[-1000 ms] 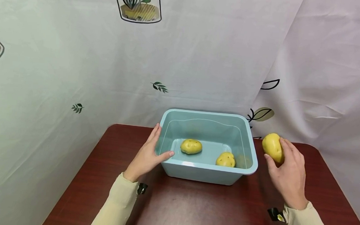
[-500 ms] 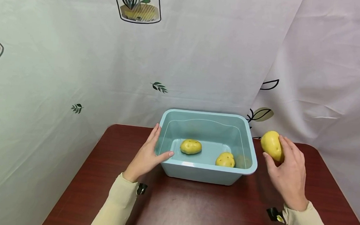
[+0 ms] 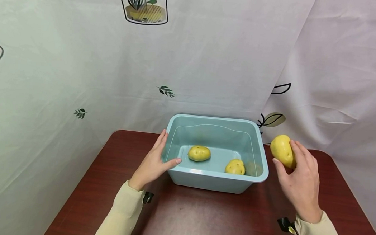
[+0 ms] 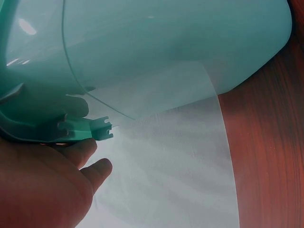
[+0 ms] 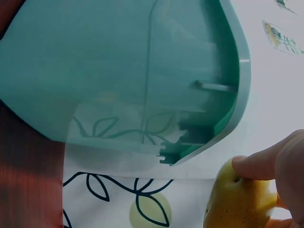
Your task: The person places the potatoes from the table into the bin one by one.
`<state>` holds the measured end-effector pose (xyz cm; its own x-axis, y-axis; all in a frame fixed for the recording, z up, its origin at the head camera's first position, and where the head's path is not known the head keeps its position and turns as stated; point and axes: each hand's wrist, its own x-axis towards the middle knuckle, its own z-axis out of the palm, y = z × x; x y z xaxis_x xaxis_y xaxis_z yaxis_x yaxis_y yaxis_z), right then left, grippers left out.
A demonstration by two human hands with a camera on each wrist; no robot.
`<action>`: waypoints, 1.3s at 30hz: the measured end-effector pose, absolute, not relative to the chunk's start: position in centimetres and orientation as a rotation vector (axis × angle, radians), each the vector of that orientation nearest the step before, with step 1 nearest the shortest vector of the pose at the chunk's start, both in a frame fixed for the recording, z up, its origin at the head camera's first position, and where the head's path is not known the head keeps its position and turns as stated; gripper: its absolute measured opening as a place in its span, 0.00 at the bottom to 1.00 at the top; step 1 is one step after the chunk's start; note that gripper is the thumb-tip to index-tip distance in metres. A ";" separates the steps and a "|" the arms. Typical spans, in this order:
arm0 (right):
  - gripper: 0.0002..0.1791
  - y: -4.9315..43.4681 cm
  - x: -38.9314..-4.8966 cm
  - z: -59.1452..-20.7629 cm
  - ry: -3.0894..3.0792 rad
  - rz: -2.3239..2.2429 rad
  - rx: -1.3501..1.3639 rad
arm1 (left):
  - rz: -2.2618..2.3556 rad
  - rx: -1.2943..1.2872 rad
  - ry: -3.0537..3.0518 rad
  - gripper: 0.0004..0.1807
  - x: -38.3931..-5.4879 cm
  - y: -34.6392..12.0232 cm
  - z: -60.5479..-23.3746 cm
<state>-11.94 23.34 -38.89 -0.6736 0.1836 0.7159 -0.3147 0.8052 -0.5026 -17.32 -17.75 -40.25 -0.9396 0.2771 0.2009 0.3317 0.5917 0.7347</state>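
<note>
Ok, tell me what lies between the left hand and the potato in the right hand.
The bin lies between the left hand and the held potato, with two potatoes inside it; the head view shows this.

A yellow potato [image 3: 281, 150] (partly hidden) tilts, seemingly raised, beside the light-blue bin [image 3: 207, 181] where two more potatoes [image 3: 199, 153] [image 3: 235, 166] lie.

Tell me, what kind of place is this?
Maybe an indoor corner set up for filming. Printed cloth hangs behind and beside a reddish-brown table, and on it sits a light-blue tub holding two yellow potatoes.
</note>
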 end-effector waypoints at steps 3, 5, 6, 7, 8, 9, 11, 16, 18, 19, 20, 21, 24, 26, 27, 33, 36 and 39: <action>0.40 23.2 -11.8 -38.6 -2.163 0.785 0.105 | -1.289 -0.528 -2.743 0.59 -17.3 -17.7 -40.2; 0.40 23.0 -11.8 -38.5 -2.157 0.785 0.114 | -1.290 -0.528 -2.742 0.59 -17.3 -17.7 -40.3; 0.41 22.9 -11.8 -38.4 -2.156 0.786 0.117 | -1.289 -0.526 -2.743 0.59 -17.3 -17.7 -40.3; 0.41 22.8 -11.7 -38.3 -2.156 0.788 0.118 | -1.288 -0.525 -2.744 0.59 -17.3 -17.7 -40.3; 0.41 22.8 -11.7 -38.3 -2.157 0.790 0.120 | -1.287 -0.525 -2.744 0.59 -17.3 -17.7 -40.3; 0.41 22.7 -11.7 -38.2 -2.160 0.790 0.121 | -1.287 -0.522 -2.745 0.59 -17.3 -17.7 -40.3; 0.41 22.5 -11.6 -38.1 -2.166 0.791 0.118 | -1.285 -0.522 -2.745 0.59 -17.3 -17.7 -40.3; 0.42 22.1 -11.4 -37.9 -2.176 0.780 0.106 | -1.290 -0.523 -2.747 0.59 -17.3 -17.7 -40.3; 0.42 21.9 -11.4 -37.8 -2.178 0.779 0.116 | -1.293 -0.521 -2.747 0.59 -17.3 -17.7 -40.3; 0.42 21.8 -11.4 -37.7 -2.179 0.779 0.124 | -1.293 -0.521 -2.746 0.59 -17.3 -17.7 -40.3; 0.43 21.7 -11.4 -37.7 -2.180 0.783 0.130 | -1.294 -0.521 -2.745 0.59 -17.3 -17.7 -40.3; 0.43 21.6 -11.4 -37.7 -2.181 0.787 0.138 | -1.295 -0.522 -2.745 0.59 -17.3 -17.7 -40.3; 0.44 21.3 -11.4 -37.6 -2.183 0.799 0.158 | -1.299 -0.524 -2.742 0.59 -17.3 -17.7 -40.3; 0.44 21.2 -11.4 -37.6 -2.182 0.803 0.179 | -1.304 -0.522 -2.741 0.59 -17.3 -17.7 -40.3; 0.43 21.1 -11.5 -37.6 -2.181 0.803 0.190 | -1.308 -0.522 -2.740 0.59 -17.3 -17.7 -40.3; 0.43 20.7 -11.6 -37.8 -2.164 0.807 0.256 | -1.316 -0.526 -2.731 0.58 -17.3 -17.7 -40.3; 0.43 20.4 -11.7 -37.8 -2.164 0.805 0.266 | -1.310 -0.525 -2.732 0.58 -17.3 -17.7 -40.3; 0.43 20.0 -11.7 -37.8 -2.169 0.809 0.270 | -1.303 -0.528 -2.730 0.59 -17.4 -17.7 -40.4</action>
<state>-11.71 20.02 -37.79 -0.6659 0.0698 0.7428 -0.4338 0.7738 -0.4616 -17.37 -17.72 -40.35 -0.9385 0.2750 0.2089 0.3354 0.5811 0.7415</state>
